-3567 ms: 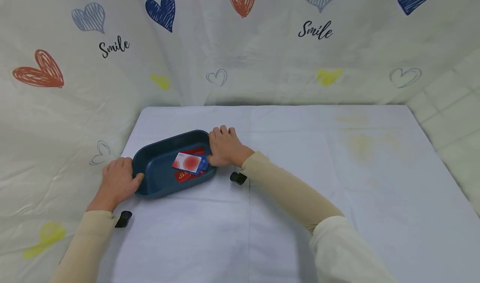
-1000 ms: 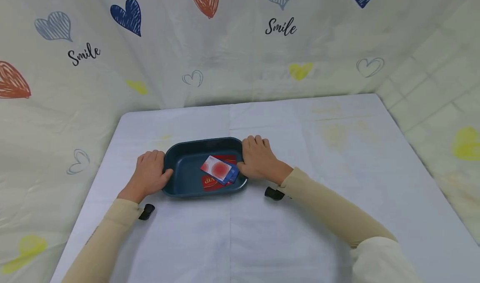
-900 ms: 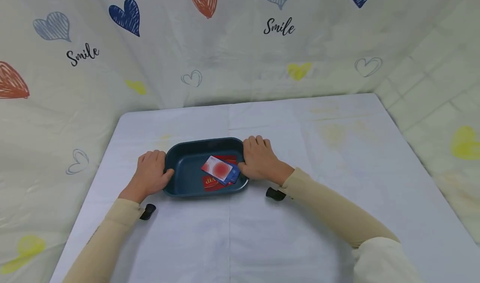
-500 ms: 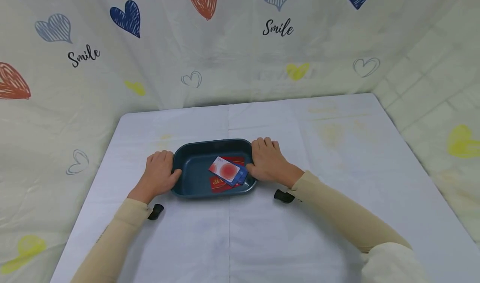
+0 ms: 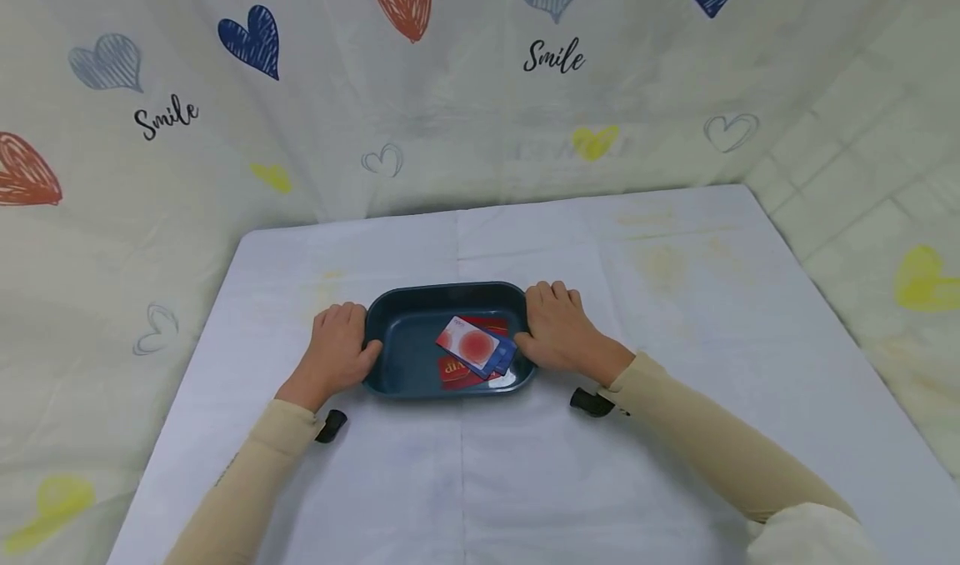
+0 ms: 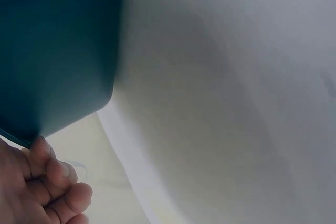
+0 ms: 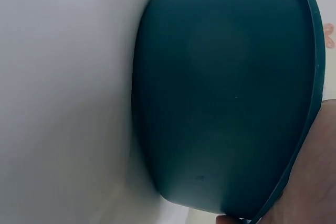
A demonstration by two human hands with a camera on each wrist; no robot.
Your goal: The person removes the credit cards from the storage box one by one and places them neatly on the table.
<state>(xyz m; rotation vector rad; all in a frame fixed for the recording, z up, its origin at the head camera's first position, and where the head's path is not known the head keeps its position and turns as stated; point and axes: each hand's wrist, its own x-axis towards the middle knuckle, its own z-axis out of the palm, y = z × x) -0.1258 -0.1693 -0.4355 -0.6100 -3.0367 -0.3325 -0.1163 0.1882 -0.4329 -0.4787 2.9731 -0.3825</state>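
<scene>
A dark teal rectangular tray (image 5: 442,288) with rounded corners is held level between both hands, low over the white-covered table. My left hand (image 5: 335,352) grips its left end, thumb over the rim; the left wrist view shows curled fingers (image 6: 63,174) under the rim beside the tray's outer wall (image 6: 58,51). At the opposite end my right hand (image 5: 558,327) holds the rim likewise, and the tray's side (image 7: 226,93) fills most of the right wrist view. Inside, toward the right, lie overlapping cards: a white card with a red circle (image 5: 474,347), a blue card (image 5: 506,354) and red VIP cards (image 5: 454,373).
White cloth covers the table (image 5: 675,382). Behind and to the left hangs a pale curtain (image 5: 465,107) printed with hearts and "Smile". Small black wrist devices (image 5: 592,402) stick out from the beige sleeves (image 5: 720,440).
Both hands have carried the tray rightward from the table's left side, and it now sits straighter instead of slanted. The cards ride along inside it. The head view has shifted too.
</scene>
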